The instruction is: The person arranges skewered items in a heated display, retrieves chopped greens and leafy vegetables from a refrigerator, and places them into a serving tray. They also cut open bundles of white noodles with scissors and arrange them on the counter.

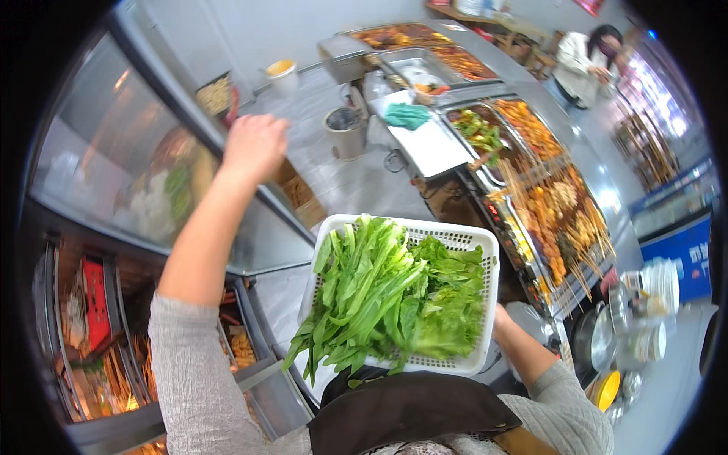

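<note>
A white plastic basket (493, 273) of leafy green lettuce (369, 296) is held against the front of my dark apron. My right hand (500, 323) grips the basket at its right side, its fingers mostly hidden under the rim. Out to the upper left, my left hand (259, 142) is raised at the edge of a glass-panelled door (165, 96); its fingers are bent and partly hidden, so whether it touches the door edge cannot be told.
Metal trays of cooked food and skewers (546, 239) line the counter at right. A green cloth (406, 115) lies on a white board (432, 151). Bins (344, 136) stand on the floor. Open drawers (244, 318) are at lower left. A person (586, 65) is beyond the counter.
</note>
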